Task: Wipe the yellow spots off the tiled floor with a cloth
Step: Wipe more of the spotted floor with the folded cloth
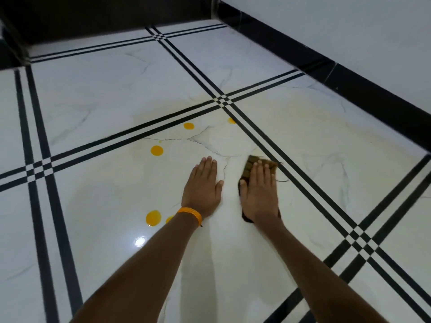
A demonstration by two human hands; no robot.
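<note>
My right hand lies flat with straight fingers on a brown cloth, pressing it onto the white tiled floor. The cloth shows beyond my fingertips and beside my thumb. My left hand rests flat on the bare tile just left of it, an orange band on the wrist. Several yellow spots lie on the floor: one far ahead, one at the black stripe, one left of my left hand, one by my left wrist, another partly hidden behind that wrist. A pale yellowish smear surrounds the hands.
Black triple stripes cross the floor in a grid; one runs just right of the cloth. A white wall with a black skirting borders the right side. A dark step or threshold closes off the far end.
</note>
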